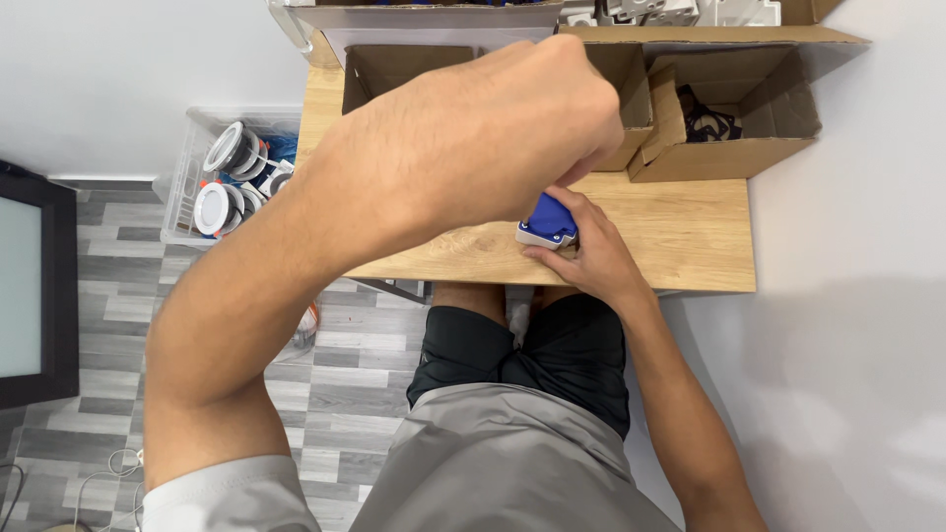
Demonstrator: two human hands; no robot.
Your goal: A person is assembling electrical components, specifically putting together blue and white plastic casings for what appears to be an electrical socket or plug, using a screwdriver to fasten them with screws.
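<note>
A small blue and white boxy part (548,221) rests on the wooden table (680,236) near its front edge. My right hand (589,252) grips it from the right side and below. My left hand (512,118) is raised close to the camera above the part, fingers curled shut; its fingertips point down toward the part's top. Whether the left hand pinches something small is hidden by the hand itself.
Open cardboard boxes (734,118) stand along the table's back edge, one holding dark items (705,120). A clear plastic bin (192,187) of round white fittings (215,207) sits on the grey plank floor left of the table. A white wall runs along the right.
</note>
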